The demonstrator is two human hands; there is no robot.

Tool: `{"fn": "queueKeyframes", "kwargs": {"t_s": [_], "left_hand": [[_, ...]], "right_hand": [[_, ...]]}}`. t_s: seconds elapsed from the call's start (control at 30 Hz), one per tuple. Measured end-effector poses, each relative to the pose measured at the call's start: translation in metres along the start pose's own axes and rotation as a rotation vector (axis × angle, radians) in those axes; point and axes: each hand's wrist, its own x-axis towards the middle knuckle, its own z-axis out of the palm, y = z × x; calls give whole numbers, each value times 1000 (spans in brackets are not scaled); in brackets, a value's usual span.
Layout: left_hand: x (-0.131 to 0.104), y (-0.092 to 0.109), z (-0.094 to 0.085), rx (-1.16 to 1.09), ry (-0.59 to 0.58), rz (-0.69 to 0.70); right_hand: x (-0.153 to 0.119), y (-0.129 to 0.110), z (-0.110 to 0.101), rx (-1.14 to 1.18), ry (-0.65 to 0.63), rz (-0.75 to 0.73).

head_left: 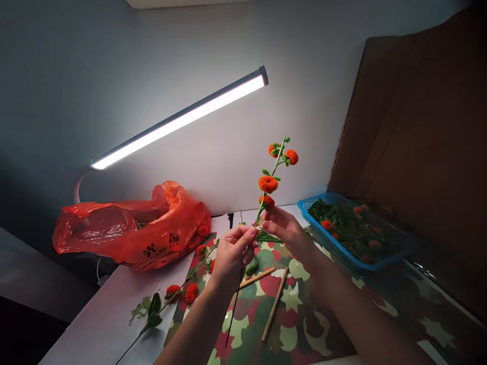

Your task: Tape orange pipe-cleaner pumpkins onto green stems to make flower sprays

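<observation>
A thin green stem (279,157) with several orange fuzzy flowers and small green leaves stands nearly upright, leaning right. Below its flowers, my left hand (238,246) pinches the stem between thumb and fingers, and a dark lower length hangs beneath that hand. My right hand (283,228) is just to the right and slightly higher, its fingers closed at the stem under the lowest orange flower (267,202). Another orange-flowered stem (164,305) with green leaves lies on the left of the table, partly behind my left forearm.
Two brown sticks (275,304) (257,278) lie on the patterned mat (291,337). A red plastic bag (133,233) sits at the left, under a lit bar lamp (182,119). At the right stands a blue basket (327,235) of greenery and orange flowers beside a cardboard panel (411,152).
</observation>
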Motion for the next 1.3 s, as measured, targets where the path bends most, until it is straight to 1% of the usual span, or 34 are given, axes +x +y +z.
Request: {"fn": "queueKeyframes", "kwargs": {"t_s": [0.13,0.2,0.33,0.43,0.5,0.6,0.67,0.73,0.83,0.97,1.13,1.3], "left_hand": [[2,4,-3,65,39,92],[2,7,-6,98,52,119],[3,10,-9,85,41,69],[2,12,-9,59,21,20],[2,13,-9,63,16,-1],[2,15,-9,86,34,-12],[2,16,-8,99,39,-12],[2,14,-8,106,35,-1],[2,12,-8,117,35,12],[1,12,-8,122,39,7],[0,13,-7,95,35,3],[-1,13,-6,103,30,32]], "right_hand": [[1,2,-5,-154,79,-7],[0,2,-6,-182,61,1],[-1,4,-1,-250,8,-14],[-2,8,4,-289,57,-23],[-2,8,4,-232,88,16],[-3,1,2,-115,53,73],[-3,-7,0,-132,50,79],[-4,-14,-2,-199,69,78],[-4,-19,-2,-241,86,83],[-4,-20,0,-182,93,108],[-1,-16,-1,-1,98,151],[0,-14,-3,25,40,131]]}}
